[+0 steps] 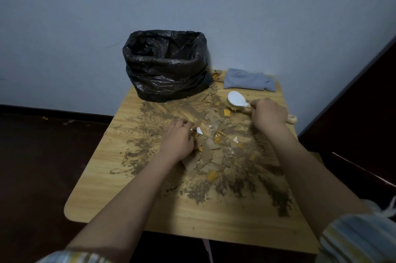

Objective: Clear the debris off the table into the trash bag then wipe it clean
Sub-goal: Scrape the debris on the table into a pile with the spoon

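A pile of torn brown cardboard, orange scraps and white bits (216,151) lies in the middle of the wooden table (120,194), ringed by smeared brown dirt (276,196). My left hand (177,138) rests on the pile's left side, fingers curled around scraps. My right hand (269,113) grips the handle of a white-backed brush (236,99) with yellow bristles, held at the pile's far right. An open black trash bag (165,65) stands at the table's far left corner. A folded blue-grey cloth (248,80) lies at the far right.
A wooden handle end (292,119) pokes out behind my right hand near the table's right edge. A pale wall stands close behind the table. Dark floor lies to the left, with dark furniture (360,112) on the right.
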{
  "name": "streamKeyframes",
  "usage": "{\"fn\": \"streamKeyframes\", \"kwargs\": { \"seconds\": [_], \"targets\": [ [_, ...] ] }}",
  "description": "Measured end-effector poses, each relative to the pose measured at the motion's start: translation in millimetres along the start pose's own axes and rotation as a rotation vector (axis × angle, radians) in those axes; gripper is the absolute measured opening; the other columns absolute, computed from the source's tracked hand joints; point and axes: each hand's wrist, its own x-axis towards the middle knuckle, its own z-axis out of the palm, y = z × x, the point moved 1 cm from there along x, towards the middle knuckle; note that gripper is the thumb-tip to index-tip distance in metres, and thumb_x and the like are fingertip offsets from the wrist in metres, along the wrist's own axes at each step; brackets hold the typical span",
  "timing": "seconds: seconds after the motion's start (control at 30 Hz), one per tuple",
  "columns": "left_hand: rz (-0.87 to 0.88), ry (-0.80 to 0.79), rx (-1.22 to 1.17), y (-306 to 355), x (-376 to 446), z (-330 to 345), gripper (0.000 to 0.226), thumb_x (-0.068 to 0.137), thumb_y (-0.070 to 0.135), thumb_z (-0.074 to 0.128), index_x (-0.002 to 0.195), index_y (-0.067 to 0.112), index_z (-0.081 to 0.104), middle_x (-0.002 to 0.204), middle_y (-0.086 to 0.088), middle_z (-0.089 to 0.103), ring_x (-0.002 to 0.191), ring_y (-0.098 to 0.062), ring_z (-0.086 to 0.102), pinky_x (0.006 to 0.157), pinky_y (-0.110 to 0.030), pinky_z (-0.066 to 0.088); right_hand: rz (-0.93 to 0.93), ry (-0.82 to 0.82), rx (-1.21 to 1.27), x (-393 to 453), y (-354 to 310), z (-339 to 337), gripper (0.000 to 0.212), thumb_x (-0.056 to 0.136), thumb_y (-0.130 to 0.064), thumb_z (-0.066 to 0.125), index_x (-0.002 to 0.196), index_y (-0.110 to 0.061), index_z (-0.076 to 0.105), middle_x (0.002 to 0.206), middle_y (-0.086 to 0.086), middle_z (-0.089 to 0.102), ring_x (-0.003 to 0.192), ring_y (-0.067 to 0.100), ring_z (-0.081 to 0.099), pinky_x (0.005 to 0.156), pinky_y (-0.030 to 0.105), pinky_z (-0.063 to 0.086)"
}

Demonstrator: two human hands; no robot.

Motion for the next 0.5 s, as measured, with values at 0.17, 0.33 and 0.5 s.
{"fn": "streamKeyframes", "kwargs": {
  "seconds": [0.17,0.33,0.5],
  "targets": [
    [0.031,0.001,0.003,5.3,3.8,6.7,0.048,0.091,0.015,0.044,0.139,0.019,0.045,0.139,-0.004,0.042,0.129,-0.024,0.038,0.109,-0.038,0.031,-0.102,-0.009,-0.107,3.6,-13.7,7.0,0.03,0.097,-0.011,0.045,0.12,-0.023,0.061,0.1,0.006,0.054,0.097,0.028,0.059,0.073,0.033,0.036],
    [0.012,-0.014,-0.001,3.8,10.3,8.1,0.048,0.092,0.018,0.044,0.14,0.02,0.043,0.142,-0.005,0.04,0.131,-0.025,0.035,0.11,-0.039,0.03,-0.177,-0.065,-0.125,-6.1,-24.1,10.6,0.019,0.093,-0.02,0.052,0.106,-0.02,0.066,0.073,-0.003,0.046,0.066,0.017,0.047,0.065,0.03,0.038],
    [-0.013,-0.008,-0.001,4.4,15.3,8.7,0.048,0.093,0.02,0.044,0.141,0.02,0.042,0.144,-0.005,0.039,0.132,-0.024,0.034,0.112,-0.04,0.03,-0.181,-0.011,-0.04,-2.6,-19.2,-1.9,0.027,0.093,-0.019,0.05,0.113,-0.026,0.067,0.088,-0.001,0.054,0.074,0.021,0.051,0.067,0.03,0.037]
  ]
}}
